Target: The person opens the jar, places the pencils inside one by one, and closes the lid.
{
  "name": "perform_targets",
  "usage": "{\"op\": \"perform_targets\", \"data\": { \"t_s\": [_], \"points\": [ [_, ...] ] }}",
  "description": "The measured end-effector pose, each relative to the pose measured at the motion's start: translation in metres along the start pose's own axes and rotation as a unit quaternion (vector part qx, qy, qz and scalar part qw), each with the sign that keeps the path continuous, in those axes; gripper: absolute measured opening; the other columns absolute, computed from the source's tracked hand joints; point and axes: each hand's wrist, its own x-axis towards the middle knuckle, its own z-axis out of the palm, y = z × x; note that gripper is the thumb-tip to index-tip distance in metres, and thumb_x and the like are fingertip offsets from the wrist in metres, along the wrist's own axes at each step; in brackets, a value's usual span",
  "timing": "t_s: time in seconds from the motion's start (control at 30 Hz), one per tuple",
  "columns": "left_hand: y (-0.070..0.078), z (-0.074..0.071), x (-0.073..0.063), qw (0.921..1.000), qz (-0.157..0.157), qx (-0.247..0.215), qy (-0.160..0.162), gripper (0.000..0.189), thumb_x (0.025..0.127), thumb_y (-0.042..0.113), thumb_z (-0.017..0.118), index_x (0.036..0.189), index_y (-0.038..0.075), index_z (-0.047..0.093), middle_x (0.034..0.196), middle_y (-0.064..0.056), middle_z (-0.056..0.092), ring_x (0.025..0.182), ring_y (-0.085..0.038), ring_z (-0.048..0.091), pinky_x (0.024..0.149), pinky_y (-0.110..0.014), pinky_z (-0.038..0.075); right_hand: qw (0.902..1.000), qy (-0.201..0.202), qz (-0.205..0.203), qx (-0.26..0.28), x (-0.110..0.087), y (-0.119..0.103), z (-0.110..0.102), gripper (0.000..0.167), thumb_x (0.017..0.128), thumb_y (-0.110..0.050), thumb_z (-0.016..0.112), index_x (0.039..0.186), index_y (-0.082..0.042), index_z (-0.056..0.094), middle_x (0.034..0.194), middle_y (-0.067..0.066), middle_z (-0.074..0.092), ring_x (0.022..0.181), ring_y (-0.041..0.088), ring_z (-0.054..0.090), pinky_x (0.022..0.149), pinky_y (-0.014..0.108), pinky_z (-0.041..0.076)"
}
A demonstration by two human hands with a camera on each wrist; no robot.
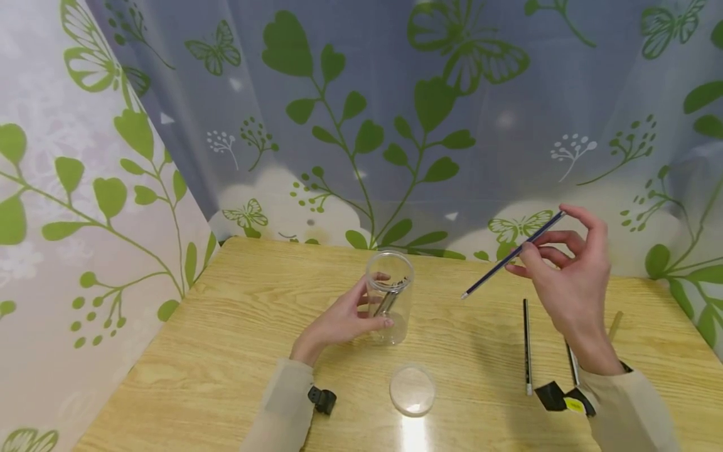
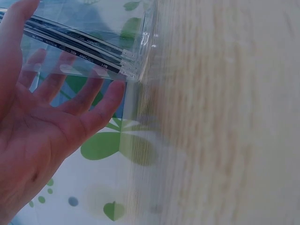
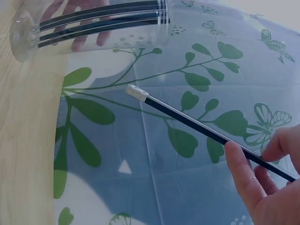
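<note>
Left hand (image 1: 341, 319) curling round clear jar (image 1: 400, 323); right hand (image 1: 573, 285) pinching dark pencil (image 1: 503, 263) at right; round lid (image 1: 413, 391) lying nearer.

Dark blue pencil (image 1: 494, 272), tan grained table (image 1: 243, 326), green-leafed blue cloth (image 1: 373, 75).

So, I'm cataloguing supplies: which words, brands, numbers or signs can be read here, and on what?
"deli": on a dark pencil inside the clear jar, small and soft.
"HB": nearer that pencil's lower end, equally soft.
Other print inside the jar: too small or blurred.
Table pencil: any print is too small to read.
Yellow label by the right sleeve: too small to read.
Held pencil: no readable text.
</note>
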Motion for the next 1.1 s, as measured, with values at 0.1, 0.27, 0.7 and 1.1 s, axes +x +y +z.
{"op": "perform_targets", "data": {
  "t_s": [0.1,0.27,0.7,1.1],
  "points": [
    [0.0,0.0,0.0,1.0,-0.001,0.001,0.0,0.074,0.091,0.025,0.08,0.15,0.04,0.038,0.154,-0.001,0.048,0.141,-0.03,0.05,0.113,-0.047,0.05,0.9995,-0.001,-0.016,0.027,0.002,-0.003,0.003,0.068,0.086,0.018,0.057,0.144,-0.015,0.045,0.089,0.009,0.06,0.062,0.019,0.066,0.059,0.032,0.064],
    [-0.001,0.0,0.0,1.0,-0.001,0.004,-0.002,0.074,0.091,0.025,0.08,0.15,0.04,0.038,0.154,-0.001,0.048,0.141,-0.03,0.05,0.113,-0.047,0.05,0.9974,-0.007,-0.039,0.06,0.003,-0.01,0.008,0.067,0.085,0.02,0.057,0.143,-0.013,0.046,0.088,0.009,0.06,0.062,0.019,0.067,0.06,0.033,0.064],
    [-0.001,0.0,0.001,1.0,0.002,0.006,-0.002,0.074,0.091,0.025,0.08,0.15,0.041,0.037,0.155,0.0,0.047,0.141,-0.029,0.05,0.113,-0.046,0.05,0.9877,-0.02,-0.081,0.132,0.007,-0.025,0.029,0.064,0.085,0.022,0.058,0.141,-0.008,0.047,0.089,0.011,0.061,0.067,0.019,0.073,0.059,0.034,0.064],
    [-0.003,-0.001,0.001,0.9999,0.004,0.009,-0.002,0.074,0.091,0.025,0.08,0.149,0.041,0.038,0.155,0.0,0.047,0.141,-0.03,0.05,0.113,-0.047,0.05,0.9775,-0.026,-0.097,0.186,0.006,-0.034,0.052,0.063,0.085,0.024,0.058,0.139,-0.006,0.048,0.086,0.012,0.062,0.067,0.023,0.073,0.06,0.039,0.064]
  ]
}}
